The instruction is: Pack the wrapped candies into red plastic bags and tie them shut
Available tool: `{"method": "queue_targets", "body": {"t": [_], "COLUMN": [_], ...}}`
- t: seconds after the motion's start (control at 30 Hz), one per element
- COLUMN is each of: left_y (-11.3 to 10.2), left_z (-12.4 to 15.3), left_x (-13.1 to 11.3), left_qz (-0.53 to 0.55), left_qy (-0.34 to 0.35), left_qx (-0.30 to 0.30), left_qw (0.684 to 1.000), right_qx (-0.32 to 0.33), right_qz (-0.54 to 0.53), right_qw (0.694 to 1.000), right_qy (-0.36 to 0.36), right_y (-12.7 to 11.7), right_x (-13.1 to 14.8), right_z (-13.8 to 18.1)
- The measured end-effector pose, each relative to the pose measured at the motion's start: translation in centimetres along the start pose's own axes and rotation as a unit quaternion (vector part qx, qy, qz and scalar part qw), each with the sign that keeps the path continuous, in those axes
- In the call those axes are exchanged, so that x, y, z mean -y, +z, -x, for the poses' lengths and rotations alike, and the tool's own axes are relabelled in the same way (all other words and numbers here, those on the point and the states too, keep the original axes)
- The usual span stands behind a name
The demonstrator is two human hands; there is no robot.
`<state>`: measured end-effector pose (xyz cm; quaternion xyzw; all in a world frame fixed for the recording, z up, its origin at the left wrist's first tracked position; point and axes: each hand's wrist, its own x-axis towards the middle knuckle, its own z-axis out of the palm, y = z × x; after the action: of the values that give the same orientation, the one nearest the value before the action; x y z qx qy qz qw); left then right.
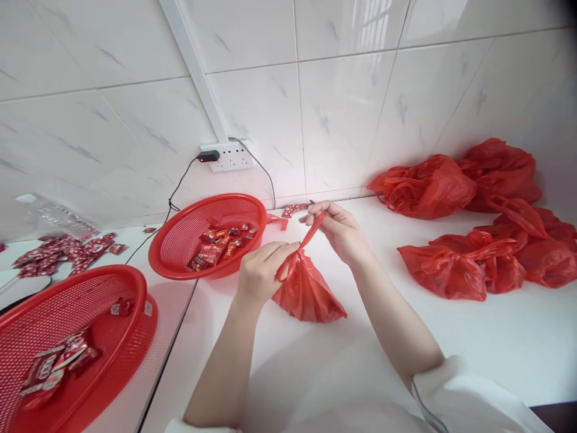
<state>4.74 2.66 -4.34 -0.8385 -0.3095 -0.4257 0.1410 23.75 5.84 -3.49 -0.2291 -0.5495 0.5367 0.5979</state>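
Observation:
A red plastic bag [311, 291] rests on the white table in front of me, its neck gathered and its handles twisted together. My left hand [262, 270] is closed on the bag's neck and a handle loop at its left side. With thumb and fingers pinched, my right hand [336, 231] pulls the other handle up and to the right. What lies inside the bag is hidden by the plastic.
Several filled red bags [451, 270] lie at the right, with more against the wall. Left of my hands stand a red basket [167, 240] of wrapped snacks and a larger near basket [130, 282]. Behind are loose packets [58, 252], a clear plastic bottle [58, 215] and a power socket [232, 157].

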Motion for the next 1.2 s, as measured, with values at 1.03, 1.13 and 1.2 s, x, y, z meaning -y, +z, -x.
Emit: {"method": "queue_targets", "body": {"t": [1.03,1.13,1.2], "left_y": [-4.3,-4.6,-4.7], "left_z": [-0.5,-0.6,-0.7], "left_x": [2.6,2.7,2.7], "left_qz": [0.132,0.143,0.137], "left_qy": [-0.324,-0.33,-0.337], "left_qx": [0.405,0.373,0.368], "left_qw": [0.845,0.855,0.856], "right_qx": [0.213,0.244,0.241], "right_qz": [0.605,0.576,0.567], "right_qw": [0.764,0.775,0.78], "right_qy": [0.071,0.091,0.109], "right_y": [-1.6,-4.0,-6.1], "right_x": [-4.3,-0.9,3.1], "right_z": [4.1,6.6,8.9]}}
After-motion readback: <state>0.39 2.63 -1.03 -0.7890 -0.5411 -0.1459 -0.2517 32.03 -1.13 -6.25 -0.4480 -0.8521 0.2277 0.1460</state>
